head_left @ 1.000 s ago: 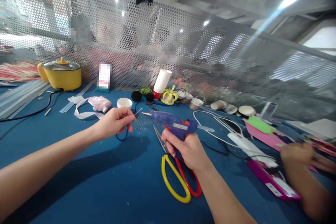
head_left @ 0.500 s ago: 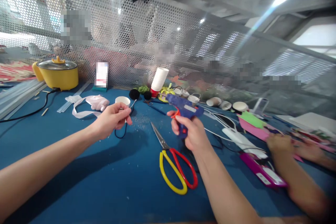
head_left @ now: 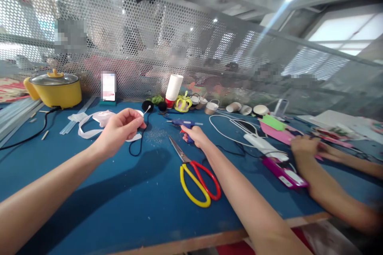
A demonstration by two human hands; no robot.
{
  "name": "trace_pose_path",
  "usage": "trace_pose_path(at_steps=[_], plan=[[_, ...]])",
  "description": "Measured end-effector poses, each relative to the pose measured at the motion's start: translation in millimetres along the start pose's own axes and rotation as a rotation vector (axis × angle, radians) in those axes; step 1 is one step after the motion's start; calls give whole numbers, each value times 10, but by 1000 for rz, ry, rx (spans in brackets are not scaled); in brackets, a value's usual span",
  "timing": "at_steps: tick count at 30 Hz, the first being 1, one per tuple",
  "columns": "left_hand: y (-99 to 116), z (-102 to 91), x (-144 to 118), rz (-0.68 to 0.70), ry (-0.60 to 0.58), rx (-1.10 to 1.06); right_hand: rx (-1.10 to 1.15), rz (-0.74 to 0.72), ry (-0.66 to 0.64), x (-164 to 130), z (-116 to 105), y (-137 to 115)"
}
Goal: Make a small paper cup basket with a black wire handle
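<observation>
While my left hand (head_left: 119, 127) pinches a thin stick with a pale tip (head_left: 147, 109) between thumb and fingertips, lifted off the table (head_left: 119, 191), a loop of black cord (head_left: 139, 143) hangs below it down to the blue surface. My right hand (head_left: 193, 134) is stretched out far across the table, its grip closed around the handle of the blue glue gun (head_left: 182, 122), which lies low at the tabletop with its nozzle pointing left.

By my judgement the gluing is somewhere in the middle: the stick is in hand and the gun is down at the table, but nothing shows the stick joined to any other piece. Whether glue sits on that tip I cannot tell (too small).

Counting what lies about: one pair of scissors (head_left: 197, 177) with one yellow and one red loop, near, between my arms; one glue gun; two black pompoms (head_left: 147, 106) at the far edge; one stack of white paper cups (head_left: 173, 87); one yellow pot (head_left: 54, 89) at the far left; one pink ribbon (head_left: 92, 121). Another person's hand (head_left: 302, 145) rests at the right, beside a magenta case (head_left: 284, 173).
</observation>
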State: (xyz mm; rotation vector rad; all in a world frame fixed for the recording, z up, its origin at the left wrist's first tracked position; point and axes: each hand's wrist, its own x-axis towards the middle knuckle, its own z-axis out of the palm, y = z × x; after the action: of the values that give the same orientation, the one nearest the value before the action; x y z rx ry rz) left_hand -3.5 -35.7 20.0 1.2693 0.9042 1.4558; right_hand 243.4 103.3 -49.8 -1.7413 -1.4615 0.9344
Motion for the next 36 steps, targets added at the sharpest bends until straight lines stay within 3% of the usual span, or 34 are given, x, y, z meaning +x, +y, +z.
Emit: trace_pose_path(at_steps=[5, 11, 17, 19, 21, 23, 27, 30, 32, 34, 36], plan=[[-20, -20, 14, 10, -1, -4, -307, -62, 90, 68, 10, -9], [-39, -9, 13, 2, -9, -9, -577, -99, 106, 52, 25, -82], [-63, 42, -1, -90, -36, -102, -621, -258, 144, -321, 15, -335], [-95, 87, -19, -192, -72, -216, -536, -401, 33, -571, 57, -474], [-149, 146, -55, -302, -112, -349, -110, -596, -243, -835, 138, -597], [-217, 213, -108, -360, -128, -446, 200, -610, -437, -1057, 239, -674], [-315, 307, -183, -376, -127, -464, 571, -540, -476, -1252, 375, -672], [-293, 250, -113, -303, -171, -210, 624, -507, -414, -1216, 347, -623], [-260, 128, -7, -116, -152, 196, 612, -520, -325, -1160, 283, -603], [-260, -32, 100, 82, -56, 625, 572, -545, -260, -1104, 217, -593], [-321, -181, 165, 90, -149, 961, 535, -562, -237, -1064, 175, -587]])
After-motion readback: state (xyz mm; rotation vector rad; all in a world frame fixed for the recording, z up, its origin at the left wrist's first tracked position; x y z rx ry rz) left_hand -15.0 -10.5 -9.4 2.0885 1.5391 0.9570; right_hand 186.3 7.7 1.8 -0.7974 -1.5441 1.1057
